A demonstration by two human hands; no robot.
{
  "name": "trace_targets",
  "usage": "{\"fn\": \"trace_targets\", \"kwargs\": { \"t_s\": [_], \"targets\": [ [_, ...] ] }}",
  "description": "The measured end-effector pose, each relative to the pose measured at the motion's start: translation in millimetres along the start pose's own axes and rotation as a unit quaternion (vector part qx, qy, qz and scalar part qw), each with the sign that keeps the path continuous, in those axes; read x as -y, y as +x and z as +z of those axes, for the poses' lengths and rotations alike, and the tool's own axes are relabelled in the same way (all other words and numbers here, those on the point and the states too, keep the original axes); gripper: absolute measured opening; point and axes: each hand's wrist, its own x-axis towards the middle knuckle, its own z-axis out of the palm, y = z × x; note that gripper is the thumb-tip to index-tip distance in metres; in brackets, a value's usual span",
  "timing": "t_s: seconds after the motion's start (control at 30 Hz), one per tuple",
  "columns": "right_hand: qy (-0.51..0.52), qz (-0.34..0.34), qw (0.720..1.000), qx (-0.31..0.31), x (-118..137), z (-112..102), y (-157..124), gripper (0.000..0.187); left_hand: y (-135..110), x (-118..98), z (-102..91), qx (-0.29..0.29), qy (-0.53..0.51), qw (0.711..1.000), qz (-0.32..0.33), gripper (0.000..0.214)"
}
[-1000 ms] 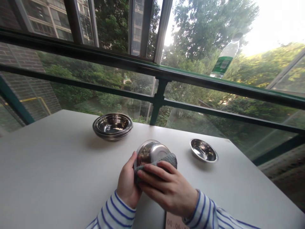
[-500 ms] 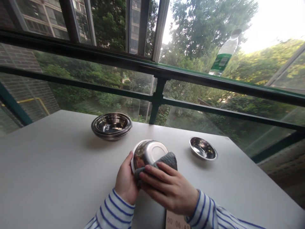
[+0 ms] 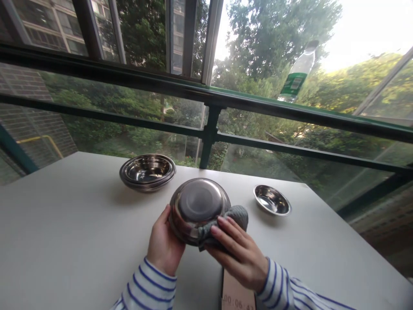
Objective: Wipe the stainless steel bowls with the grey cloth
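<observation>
My left hand [image 3: 164, 246] grips the near-left rim of a steel bowl [image 3: 196, 206], held above the white table [image 3: 64, 232] with its underside tilted toward me. My right hand [image 3: 237, 252] presses a grey cloth [image 3: 230, 219] against the bowl's lower right side, fingers closed on the cloth. Both sleeves are white with blue stripes.
A stack of steel bowls [image 3: 147, 171] sits at the back left of the table. A single small steel bowl [image 3: 271, 200] lies to the right. A plastic bottle [image 3: 296, 75] stands on the green railing [image 3: 290, 113] behind. A timer card [image 3: 237, 295] lies near my wrists.
The bowl has been turned so its base faces me more fully. My right hand with the cloth slid from the bowl's front to its lower right side.
</observation>
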Motion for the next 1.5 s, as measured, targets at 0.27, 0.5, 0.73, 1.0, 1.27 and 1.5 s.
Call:
{"fn": "trace_targets", "kwargs": {
  "t_s": [0.27, 0.5, 0.73, 1.0, 1.27, 1.5],
  "targets": [
    [0.024, 0.074, 0.997, -0.024, 5, 2, 7, 0.042, -1, 1, -0.3, -0.008, 0.019, 1.0, 0.013, 0.03],
    [0.11, 0.279, 0.95, -0.084, 1, 8, 13, 0.05, -1, 7, 0.0, -0.028, 0.022, 0.999, 0.009, 0.029],
    [0.214, 0.376, 0.899, -0.067, -12, 3, 17, 0.038, -5, 13, 0.5, -0.026, 0.028, 0.999, -0.015, 0.023],
    [0.256, 0.382, 0.888, -0.009, -34, -5, 36, 0.035, -9, 18, 2.6, 0.017, 0.058, 0.998, 0.01, 0.019],
    [0.203, 0.246, 0.944, 0.088, -29, -20, 60, 0.038, -6, 23, -5.6, 0.076, 0.099, 0.992, 0.031, 0.019],
    [0.126, 0.09, 0.974, 0.163, -1, -25, 71, 0.031, -6, 20, -7.7, 0.067, 0.101, 0.992, 0.023, 0.021]
  ]
}}
